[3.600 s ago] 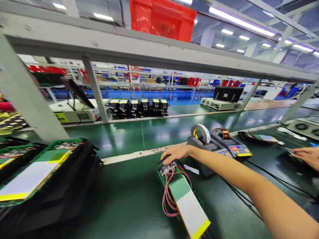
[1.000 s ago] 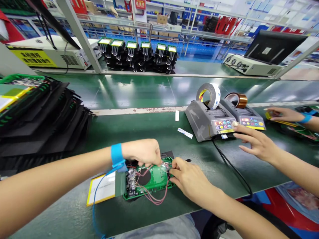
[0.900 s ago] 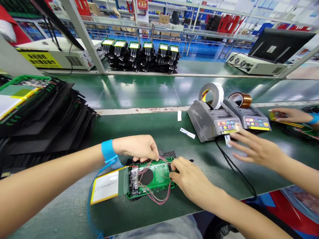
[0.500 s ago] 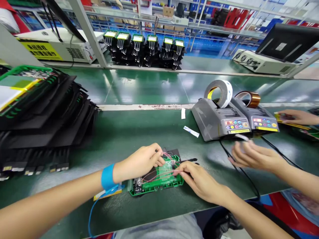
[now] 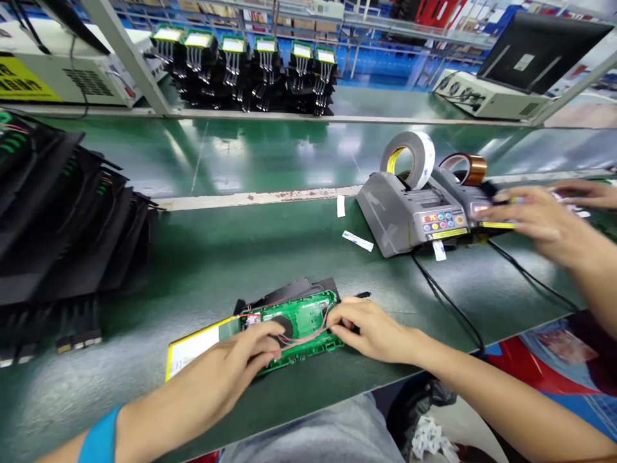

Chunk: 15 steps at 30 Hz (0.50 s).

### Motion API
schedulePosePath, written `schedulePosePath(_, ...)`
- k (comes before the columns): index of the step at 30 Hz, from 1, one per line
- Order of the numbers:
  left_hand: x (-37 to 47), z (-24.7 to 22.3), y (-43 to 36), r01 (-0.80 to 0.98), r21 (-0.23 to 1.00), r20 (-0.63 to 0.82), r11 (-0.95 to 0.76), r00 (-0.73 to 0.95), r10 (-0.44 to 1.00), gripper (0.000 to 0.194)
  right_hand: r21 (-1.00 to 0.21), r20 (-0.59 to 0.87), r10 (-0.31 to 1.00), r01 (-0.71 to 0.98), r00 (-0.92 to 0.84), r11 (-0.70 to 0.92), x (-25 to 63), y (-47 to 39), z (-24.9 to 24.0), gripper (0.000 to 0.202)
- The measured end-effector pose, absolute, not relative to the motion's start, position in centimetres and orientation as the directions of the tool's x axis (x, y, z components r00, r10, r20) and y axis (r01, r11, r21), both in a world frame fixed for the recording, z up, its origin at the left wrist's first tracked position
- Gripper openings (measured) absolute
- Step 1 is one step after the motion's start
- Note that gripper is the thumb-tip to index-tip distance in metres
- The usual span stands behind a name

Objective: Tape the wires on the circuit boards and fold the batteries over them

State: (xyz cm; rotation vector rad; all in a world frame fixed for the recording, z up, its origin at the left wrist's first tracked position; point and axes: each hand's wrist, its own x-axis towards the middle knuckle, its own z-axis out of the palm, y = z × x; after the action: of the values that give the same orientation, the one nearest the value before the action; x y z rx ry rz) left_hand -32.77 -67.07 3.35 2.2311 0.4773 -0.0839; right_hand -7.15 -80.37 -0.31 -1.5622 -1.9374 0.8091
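Observation:
A green plastic housing [image 5: 308, 315] lies on the green table with pink wires [image 5: 308, 337] looping across it. My left hand [image 5: 250, 350] is over the housing's left end, fingers bent around the left part of the wires. At the right end, my right hand [image 5: 354, 325] pinches the same wires between thumb and forefinger. A flat battery pack with yellow edges [image 5: 193, 348] sits left of the housing, partly under my left forearm. Behind the housing is a black panel [image 5: 294, 289]. A blue band [image 5: 100, 437] circles my left wrist.
Two tape dispensers [image 5: 409, 215] stand at the right, a tape strip hanging from the nearer one. Another person's hands [image 5: 535, 215] are beside them. Black units are stacked at the left [image 5: 62, 225] and on the back shelf [image 5: 245, 71]. Tape pieces [image 5: 357, 241] lie mid-table.
My left hand has moved down and left, from the housing's upper middle to its left end. More of the battery pack shows. The other person's hand has moved up to the farther dispenser.

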Motion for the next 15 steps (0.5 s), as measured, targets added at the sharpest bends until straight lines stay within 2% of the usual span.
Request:
schedulePosePath(2, -33.7, 2.7, -67.1, 0.32, 0.649, -0.193, -0.69, 0.947, 0.257, 0.031, -0.716, 0.055, 0.968, 0.666, -0.246, 0.21, -6.8, -80.2, -0.4, 0.016)
schedulePosePath(5, -34.1, 2.5, -67.4, 0.147, 0.5, -0.079, -0.853, 0.989, 0.125, 0.05, -0.691, 0.062, 0.936, 0.662, -0.345, 0.29, -6.3, -80.2, 0.0, 0.023)
schedulePosePath(7, -33.7, 2.8, -67.9, 0.092, 0.401, -0.035, -0.911, 0.996, 0.085, 0.056, -0.671, 0.041, 0.909, 0.663, -0.416, 0.333, -5.9, -80.2, 0.4, 0.024)
schedulePosePath(9, -32.8, 3.4, -68.5, 0.136, 0.355, -0.093, -0.925, 0.99, 0.11, 0.056, -0.639, 0.019, 0.883, 0.674, -0.469, 0.371, -5.4, -80.3, 0.8, 0.026)
schedulePosePath(12, -31.2, 4.1, -69.2, 0.256, 0.355, -0.275, -0.899, 0.948, 0.161, 0.049, -0.571, 0.02, 0.852, 0.694, -0.523, 0.439, -4.8, -80.3, 0.7, 0.033)
schedulePosePath(15, -30.2, 4.2, -69.2, 0.258, 0.322, -0.393, -0.911, 0.912, 0.119, 0.048, -0.505, 0.068, 0.822, 0.691, -0.565, 0.517, -4.5, -80.1, 0.1, 0.034)
